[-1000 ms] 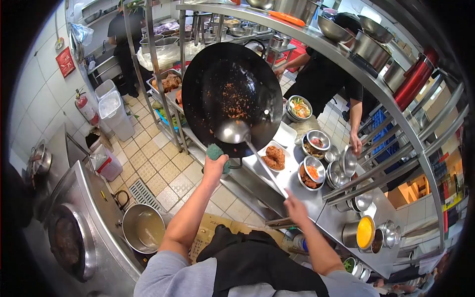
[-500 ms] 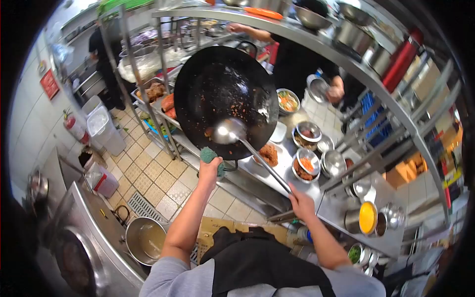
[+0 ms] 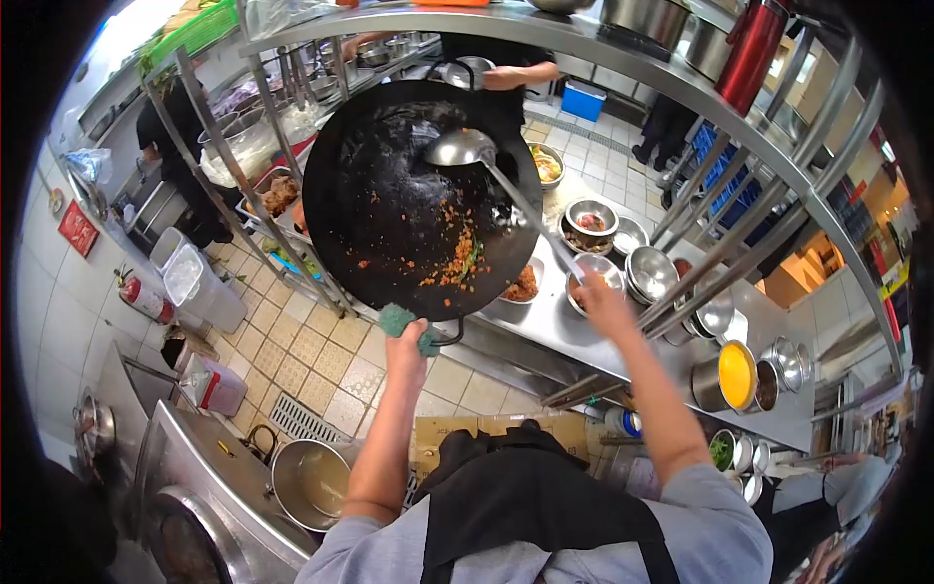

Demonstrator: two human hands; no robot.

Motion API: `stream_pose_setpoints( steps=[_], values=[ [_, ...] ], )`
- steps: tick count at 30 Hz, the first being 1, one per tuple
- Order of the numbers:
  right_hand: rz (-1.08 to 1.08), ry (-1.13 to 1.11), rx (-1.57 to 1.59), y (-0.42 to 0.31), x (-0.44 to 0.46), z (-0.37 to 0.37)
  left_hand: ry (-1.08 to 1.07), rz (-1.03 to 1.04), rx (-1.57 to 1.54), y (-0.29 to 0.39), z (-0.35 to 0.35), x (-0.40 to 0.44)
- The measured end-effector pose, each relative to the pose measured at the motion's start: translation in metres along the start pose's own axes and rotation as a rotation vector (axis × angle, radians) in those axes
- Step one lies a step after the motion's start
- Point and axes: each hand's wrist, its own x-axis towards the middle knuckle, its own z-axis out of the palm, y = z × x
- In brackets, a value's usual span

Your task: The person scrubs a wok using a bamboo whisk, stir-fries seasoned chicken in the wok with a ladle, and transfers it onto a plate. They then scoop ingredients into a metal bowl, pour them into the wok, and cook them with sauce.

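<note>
A large black wok (image 3: 389, 204) is tilted up in front of me, with small orange and green food bits (image 3: 462, 258) in its lower right part. My left hand (image 3: 407, 348) is closed round a green cloth (image 3: 397, 319) at the wok's near handle. In my right hand (image 3: 601, 297) is the long handle of a metal ladle (image 3: 461, 148). The ladle's bowl is over the wok's upper part. Right of the wok, fried food (image 3: 522, 284) lies on a white dish, beside a metal bowl partly behind my right hand.
Steel counter (image 3: 623, 368) with stacked bowls (image 3: 652, 271) and a yellow-filled container (image 3: 736, 375) on the right. A shelf (image 3: 545, 51) with posts arches overhead. Large pot (image 3: 309, 484) at lower left. A person (image 3: 506, 76) stands beyond the wok, another (image 3: 175, 146) at upper left.
The ladle's bowl has moved up and away from the wok's near edge. The food bits have gathered lower in the wok. The person beyond has moved left with a metal bowl.
</note>
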Motion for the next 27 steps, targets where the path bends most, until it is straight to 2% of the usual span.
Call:
stream_pose_setpoints(
  steps=[2,3,4,5,6,8,10,12,15,18,19,22,24,27],
  values=[
    [-0.221,0.173,0.087,0.024,-0.034,0.077,-0.026,0.046,-0.051,-0.015,0.014,0.012],
    [-0.022,-0.027,0.145,0.020,-0.067,0.080,-0.010,0.072,-0.028,-0.016,0.020,0.018],
    [-0.081,-0.026,0.070,0.040,-0.094,0.093,0.010,0.099,-0.004,-0.016,0.023,0.025],
    [-0.027,-0.135,0.029,0.058,-0.117,0.088,0.015,0.104,0.037,-0.018,0.015,0.037],
    [-0.043,-0.137,0.023,0.058,-0.116,0.068,0.025,0.114,0.027,-0.012,0.011,0.040],
    [-0.086,-0.156,0.045,0.043,-0.129,0.027,-0.020,0.085,0.021,-0.003,0.006,0.038],
    [-0.108,-0.202,-0.053,0.004,-0.102,0.018,-0.036,0.034,0.053,-0.008,0.004,0.033],
    [-0.244,-0.139,0.068,-0.008,-0.080,0.050,-0.044,0.081,0.017,-0.018,0.002,0.036],
    [-0.206,-0.197,0.091,0.020,-0.074,0.069,-0.041,0.015,-0.003,0.011,0.002,0.028],
    [-0.040,-0.201,0.031,0.100,-0.072,0.019,-0.038,-0.051,0.046,0.030,-0.028,0.032],
    [0.005,-0.190,-0.145,0.101,-0.062,-0.015,-0.062,-0.061,0.081,0.038,-0.030,0.026],
    [-0.137,-0.046,-0.261,0.057,-0.040,-0.088,-0.098,-0.099,0.119,0.025,-0.026,0.020],
    [-0.086,0.028,-0.234,0.023,-0.037,-0.080,-0.043,-0.051,-0.013,-0.003,-0.010,0.025],
    [0.043,-0.104,-0.127,0.021,-0.053,0.001,0.015,0.086,-0.034,-0.026,0.039,0.021]
  ],
)
